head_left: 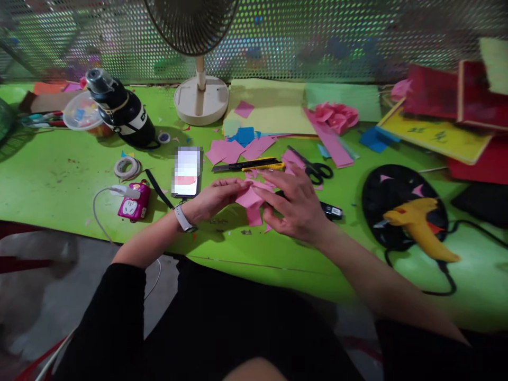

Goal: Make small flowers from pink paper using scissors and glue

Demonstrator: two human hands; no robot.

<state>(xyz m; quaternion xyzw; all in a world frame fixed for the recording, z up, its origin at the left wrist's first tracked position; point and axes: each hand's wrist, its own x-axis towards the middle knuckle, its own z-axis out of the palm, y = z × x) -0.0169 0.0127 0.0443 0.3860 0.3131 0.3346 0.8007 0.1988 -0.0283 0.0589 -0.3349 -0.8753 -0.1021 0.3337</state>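
My left hand, with a watch on the wrist, pinches a piece of pink paper at its upper left edge. My right hand comes in from the other side with its fingers spread. Its index fingertip touches the paper, while the thumb stays apart from the index finger. Just beyond both hands lies a yellow utility knife. Black scissors rest behind my right hand, and a black stapler-like object is partly hidden under it. More cut pink paper pieces are scattered behind the knife.
A phone, a pink power adapter and a tape roll sit left. A black bottle and a fan stand behind. A yellow glue gun lies on a black pad at right, its cord trailing.
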